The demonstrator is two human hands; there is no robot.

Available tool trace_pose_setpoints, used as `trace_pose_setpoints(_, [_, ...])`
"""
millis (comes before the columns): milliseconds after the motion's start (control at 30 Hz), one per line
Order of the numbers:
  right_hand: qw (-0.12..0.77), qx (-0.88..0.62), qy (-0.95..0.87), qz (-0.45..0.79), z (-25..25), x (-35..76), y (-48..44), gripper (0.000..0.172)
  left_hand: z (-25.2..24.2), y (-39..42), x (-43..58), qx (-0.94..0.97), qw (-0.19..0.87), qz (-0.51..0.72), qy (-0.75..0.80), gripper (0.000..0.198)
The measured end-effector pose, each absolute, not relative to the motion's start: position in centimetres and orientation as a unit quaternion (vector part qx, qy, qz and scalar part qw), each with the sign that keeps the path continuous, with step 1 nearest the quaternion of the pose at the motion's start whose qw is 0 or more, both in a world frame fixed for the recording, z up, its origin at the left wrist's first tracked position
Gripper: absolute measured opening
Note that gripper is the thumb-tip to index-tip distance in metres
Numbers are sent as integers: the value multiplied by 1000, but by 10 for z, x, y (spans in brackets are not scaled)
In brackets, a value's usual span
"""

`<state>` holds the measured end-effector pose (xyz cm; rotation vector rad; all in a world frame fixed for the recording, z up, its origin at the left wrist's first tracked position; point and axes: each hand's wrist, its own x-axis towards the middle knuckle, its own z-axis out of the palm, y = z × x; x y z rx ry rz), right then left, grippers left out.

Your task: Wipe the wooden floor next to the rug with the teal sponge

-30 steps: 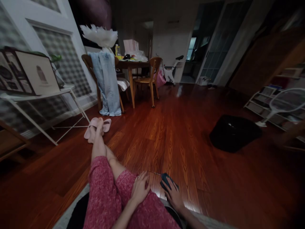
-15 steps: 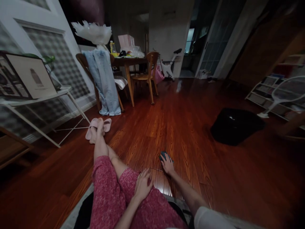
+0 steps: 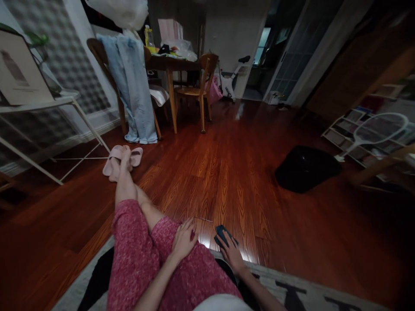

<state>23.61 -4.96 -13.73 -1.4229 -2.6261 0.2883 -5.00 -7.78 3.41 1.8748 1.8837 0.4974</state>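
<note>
"Where's the dark teal object (image 3: 221, 232)?"
"Held under the right hand's (image 3: 232, 251) spread fingers, over the floor (image 3: 207, 181)."
"Left hand (image 3: 185, 239)?"
"Empty, resting on the thigh (image 3: 201, 272)."
"Finished?"
"Not yet released; beyond that, I can't tell."

We look over a glossy reddish-brown wooden floor (image 3: 227, 177) with dark grain and light glaring near its lower middle. On its boards we see pink slippers (image 3: 116, 152) at left, a wooden chair (image 3: 189, 91) farther back and a black object (image 3: 306, 168) at right. A pale rug (image 3: 311, 287) with dark figures lies nearest us. We cannot tell whether the dark teal object (image 3: 221, 231) touches the floor.
</note>
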Motion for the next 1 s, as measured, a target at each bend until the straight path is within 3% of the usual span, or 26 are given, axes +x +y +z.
trace_pose_setpoints(467, [39, -600, -787, 135, -89, 134, 109, 56, 39, -75, -49, 671, 219, 150, 692, 45])
trace_pose_setpoints(867, [80, -505, -849, 131, -134, 243, -52, 52, 33, -77, -52, 680, 213, 166, 682, 44])
trace_pose_setpoints(1000, [92, -534, -833, 114, -125, 244, -45, 52, 33, -79, -53, 680, 212, 170, 681, 43])
